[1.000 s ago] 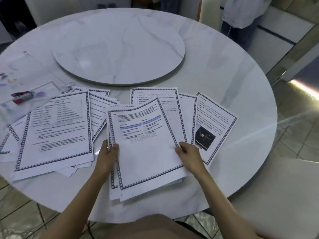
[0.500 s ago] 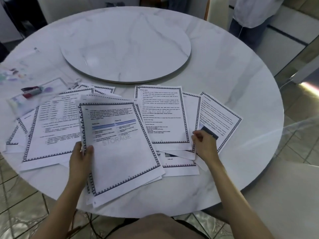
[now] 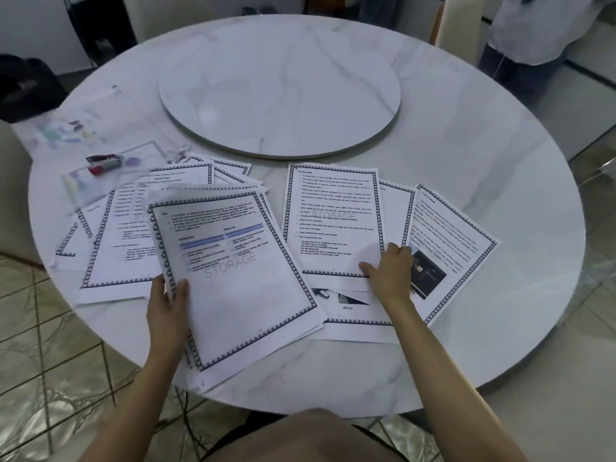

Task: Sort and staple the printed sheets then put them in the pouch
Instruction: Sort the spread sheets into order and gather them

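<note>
Printed sheets (image 3: 333,221): fanned over the near tabletop (image 3: 466,168). Sheaf (image 3: 233,278): clamped at its left edge in your left hand (image 3: 166,305) grip. Your right hand (image 3: 390,271): flat, fingers apart, pressing the centre sheets. Clear pouch (image 3: 100,175): far left.

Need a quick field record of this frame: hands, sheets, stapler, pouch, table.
left hand: grips the left edge of a stack of printed sheets, thumb on top
right hand: pressed flat on the lower corner of a text sheet
photo sheet: rightmost, partly under the neighbouring sheets
left pile: loose, overlapping sheets
stapler: far left, appears to lie on the clear pouch
turntable: centre of the round table
stapling: none visible yet
</note>
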A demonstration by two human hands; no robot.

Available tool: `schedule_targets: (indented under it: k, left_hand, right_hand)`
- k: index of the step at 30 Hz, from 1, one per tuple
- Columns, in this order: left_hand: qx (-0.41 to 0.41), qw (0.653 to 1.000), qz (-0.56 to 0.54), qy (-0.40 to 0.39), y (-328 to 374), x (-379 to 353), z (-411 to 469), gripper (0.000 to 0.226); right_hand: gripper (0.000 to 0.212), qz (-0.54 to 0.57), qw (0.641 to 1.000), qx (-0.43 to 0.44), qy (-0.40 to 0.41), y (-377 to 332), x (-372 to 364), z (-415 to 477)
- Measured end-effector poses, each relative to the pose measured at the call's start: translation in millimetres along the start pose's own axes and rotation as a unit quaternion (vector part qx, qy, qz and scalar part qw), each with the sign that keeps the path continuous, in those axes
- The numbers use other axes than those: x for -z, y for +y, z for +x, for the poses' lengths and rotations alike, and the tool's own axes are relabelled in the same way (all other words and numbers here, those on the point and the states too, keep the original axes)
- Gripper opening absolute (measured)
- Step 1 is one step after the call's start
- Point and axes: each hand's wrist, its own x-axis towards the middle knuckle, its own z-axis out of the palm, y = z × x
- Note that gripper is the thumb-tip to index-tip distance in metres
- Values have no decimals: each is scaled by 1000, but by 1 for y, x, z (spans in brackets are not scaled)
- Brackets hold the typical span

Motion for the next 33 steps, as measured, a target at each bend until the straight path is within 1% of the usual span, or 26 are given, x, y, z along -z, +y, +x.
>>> schedule_targets:
  k: [3, 5, 6, 8, 10, 11, 15, 19, 20, 22, 24, 26, 28, 31, 33]
  left_hand:
    - [14, 1000, -7, -5, -3, -4, 3, 30]
    - [20, 1000, -9, -8, -4, -6, 5, 31]
    - [22, 1000, -9, -8, -4, -7, 6, 31]
    - [23, 1000, -8, -9, -5, -7, 8, 31]
    - [26, 1000, -9, -11, -7, -7, 10, 31]
    - [28, 1000, -7, -12, -9, -7, 12, 32]
    - [26, 1000, 4, -11, -10, -9, 16, 34]
    - [35, 999, -3, -21, -11, -13, 20, 38]
    - [40, 999, -3, -25, -12, -13, 22, 40]
    - [51, 998, 0, -33, -15, -14, 25, 43]
    - [55, 998, 3, -41, -16, -14, 27, 46]
    - [57, 997, 4, -44, -14, -15, 29, 44]
    - [59, 997, 3, -48, -13, -16, 29, 43]
    - [69, 996, -5, -53, -14, -16, 31, 46]
    - [72, 996, -14, -53, -14, -15, 30, 44]
  right_hand:
    - [66, 20, 999, -24, -14, 1, 2, 4]
    - [57, 43, 998, -37, -17, 1, 3, 9]
    - [46, 58, 998, -33, -12, 1, 4, 11]
    - [12, 108, 994, -26, -3, 2, 5, 16]
    - [39, 147, 989, -2, 3, 5, 6, 21]
    - [43, 164, 986, 0, 3, 6, 9, 22]
    - [32, 181, 983, -5, 30, 11, 30, 26]
    - [16, 235, 968, -24, 87, 22, 57, 37]
    - [16, 246, 963, -28, 108, 26, 62, 41]
    - [24, 287, 946, -35, 144, 33, 70, 48]
    - [23, 311, 935, -40, 164, 36, 73, 47]
    - [18, 325, 931, -31, 163, 33, 73, 43]
    - [21, 332, 932, -9, 146, 27, 67, 35]
    - [19, 310, 945, 18, 101, 16, 50, 19]
    - [18, 303, 951, 26, 60, 9, 34, 8]
